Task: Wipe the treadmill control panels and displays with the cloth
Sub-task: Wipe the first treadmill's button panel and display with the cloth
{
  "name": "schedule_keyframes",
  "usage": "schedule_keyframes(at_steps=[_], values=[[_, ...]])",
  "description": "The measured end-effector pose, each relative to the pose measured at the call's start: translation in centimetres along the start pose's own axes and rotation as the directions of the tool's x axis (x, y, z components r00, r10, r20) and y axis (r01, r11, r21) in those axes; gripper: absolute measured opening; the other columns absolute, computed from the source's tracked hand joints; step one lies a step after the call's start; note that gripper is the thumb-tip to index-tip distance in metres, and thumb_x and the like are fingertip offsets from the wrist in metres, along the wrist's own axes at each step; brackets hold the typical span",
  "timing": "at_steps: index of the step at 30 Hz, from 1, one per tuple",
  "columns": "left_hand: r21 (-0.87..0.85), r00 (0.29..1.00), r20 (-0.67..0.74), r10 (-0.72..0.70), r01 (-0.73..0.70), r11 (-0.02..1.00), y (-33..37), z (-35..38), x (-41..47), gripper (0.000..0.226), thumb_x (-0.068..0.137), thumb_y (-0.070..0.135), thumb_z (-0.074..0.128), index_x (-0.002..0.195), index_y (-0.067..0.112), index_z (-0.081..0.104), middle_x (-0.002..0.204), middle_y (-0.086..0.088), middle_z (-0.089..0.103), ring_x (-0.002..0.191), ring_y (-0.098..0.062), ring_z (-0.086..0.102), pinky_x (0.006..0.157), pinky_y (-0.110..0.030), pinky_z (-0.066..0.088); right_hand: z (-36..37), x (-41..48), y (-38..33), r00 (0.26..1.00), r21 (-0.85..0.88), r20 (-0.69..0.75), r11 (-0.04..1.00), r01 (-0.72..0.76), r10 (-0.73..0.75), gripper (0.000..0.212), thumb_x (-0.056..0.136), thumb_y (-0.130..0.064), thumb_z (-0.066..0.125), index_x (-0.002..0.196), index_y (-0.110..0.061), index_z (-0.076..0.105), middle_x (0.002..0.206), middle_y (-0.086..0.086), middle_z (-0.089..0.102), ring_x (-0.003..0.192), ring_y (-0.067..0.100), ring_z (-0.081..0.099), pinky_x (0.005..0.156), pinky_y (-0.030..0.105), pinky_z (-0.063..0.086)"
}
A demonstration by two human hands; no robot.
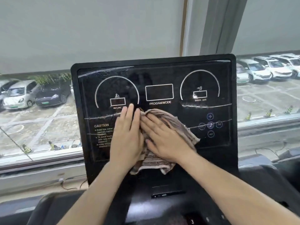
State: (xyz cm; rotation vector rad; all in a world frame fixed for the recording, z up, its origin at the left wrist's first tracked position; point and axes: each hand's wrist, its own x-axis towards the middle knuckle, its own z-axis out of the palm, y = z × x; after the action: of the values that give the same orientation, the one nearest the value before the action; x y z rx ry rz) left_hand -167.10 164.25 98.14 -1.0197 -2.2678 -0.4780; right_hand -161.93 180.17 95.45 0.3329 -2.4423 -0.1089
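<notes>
Brown striped cloth (183,127) lies bunched on the lower middle of the glossy black control panel (162,73). Its three displays (159,92) sit dark above.

Inspector: Panel face?
Me: I record the control panel (162,73) as glossy black, smooth, plastic by the look, reflective; a clear film (203,106) over it is creased.
Inspector: Its rim?
Me: The rim (233,98) is duller black, near matt.
Inspector: The cloth?
Me: The cloth (183,125) under my right hand (164,137) is soft striped towelling, ribbed and matt.
Inspector: Behind?
Me: The blind (81,30) is pale, matt fabric.
</notes>
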Motion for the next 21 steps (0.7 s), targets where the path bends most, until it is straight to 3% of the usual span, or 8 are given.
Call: schedule_keyframes(at_steps=[5,6,8,9,11,15,18,21], values=[[0.045,0.996,-0.04,-0.081,0.083,0.996,2.6,0.9,0.1,0.054,0.084,0.014,0.056,0.137,0.004,0.049,0.147,-0.022,0.036,0.131,-0.04,0.036,0.109,-0.051,0.032,-6.7,4.4,10.9,0.936,-0.096,-0.111,0.934,-0.344,0.334,0.062,0.099,-0.039,0.035,0.155,-0.017,0.016,0.162,0.002,0.014,0.148,0.017,0.007,0.117,0.03,-0.009],[0.042,0.995,-0.046,-0.09,0.092,0.995,3.2,0.9,0.6,0.053,0.084,0.016,0.056,0.136,0.006,0.05,0.147,-0.021,0.036,0.129,-0.04,0.038,0.108,-0.051,0.033,-8.0,6.1,12.7,0.914,-0.103,-0.131,0.912,-0.397,0.383,0.061,0.1,-0.041,0.032,0.154,-0.016,0.018,0.161,0.005,0.018,0.148,0.021,0.012,0.116,0.031,-0.007],[0.02,0.996,-0.062,-0.066,0.067,0.998,4.5,1.0,1.9,0.05,0.086,0.017,0.055,0.135,0.009,0.052,0.145,-0.02,0.039,0.125,-0.039,0.041,0.105,-0.05,0.036,-9.8,9.3,14.9,0.865,-0.129,-0.167,0.859,-0.496,0.474,0.057,0.1,-0.047,0.026,0.138,-0.01,0.047,0.14,0.017,0.048,0.132,0.033,0.04,0.112,0.043,0.023],[0.007,0.996,-0.073,-0.044,0.044,0.999,5.3,1.1,2.9,0.048,0.086,0.017,0.054,0.133,0.01,0.054,0.142,-0.019,0.041,0.122,-0.038,0.044,0.102,-0.049,0.038,-10.8,10.6,15.7,0.846,-0.167,-0.172,0.831,-0.531,0.505,0.06,0.099,-0.049,0.023,0.115,-0.007,0.062,0.116,0.019,0.061,0.112,0.035,0.054,0.096,0.043,0.036],[-0.037,0.996,-0.093,-0.008,0.005,0.999,7.0,1.5,4.7,0.042,0.086,0.017,0.055,0.127,0.011,0.059,0.132,-0.016,0.049,0.111,-0.033,0.047,0.093,-0.045,0.044,-12.3,12.8,16.9,0.812,-0.187,-0.054,0.793,-0.579,0.581,0.063,0.098,-0.052,0.021,0.087,-0.007,0.064,0.088,0.013,0.062,0.085,0.032,0.058,0.074,0.037,0.039],[-0.104,0.982,-0.187,0.009,-0.029,0.994,10.5,1.6,7.4,0.036,0.085,0.016,0.06,0.121,0.01,0.062,0.113,-0.013,0.053,0.094,-0.027,0.045,0.082,-0.039,0.045,-14.0,14.7,18.6,0.761,-0.129,0.254,0.801,-0.585,0.597,0.055,0.095,-0.051,0.024,0.104,-0.011,0.061,0.108,0.013,0.062,0.097,0.031,0.056,0.078,0.038,0.041],[-0.109,0.954,-0.299,0.026,-0.061,0.992,12.3,0.4,10.6,0.041,0.087,0.016,0.057,0.128,0.008,0.057,0.125,-0.017,0.051,0.105,-0.031,0.046,0.093,-0.04,0.04,-11.9,11.0,17.2,0.876,-0.172,-0.076,0.859,-0.482,0.477,0.048,0.1,-0.044,0.024,0.094,-0.017,0.063,0.098,0.004,0.065,0.096,0.028,0.056,0.077,0.037,0.036],[-0.073,0.951,-0.294,0.091,-0.118,0.99,13.7,0.2,14.3,0.04,0.091,0.019,0.05,0.129,0.008,0.058,0.133,-0.017,0.052,0.116,-0.034,0.048,0.098,-0.042,0.04,-9.7,5.0,16.2,0.858,-0.138,-0.182,0.852,-0.506,0.48,0.052,0.097,-0.043,0.027,0.146,-0.026,0.033,0.152,-0.001,0.034,0.142,0.021,0.023,0.112,0.045,0.016]])
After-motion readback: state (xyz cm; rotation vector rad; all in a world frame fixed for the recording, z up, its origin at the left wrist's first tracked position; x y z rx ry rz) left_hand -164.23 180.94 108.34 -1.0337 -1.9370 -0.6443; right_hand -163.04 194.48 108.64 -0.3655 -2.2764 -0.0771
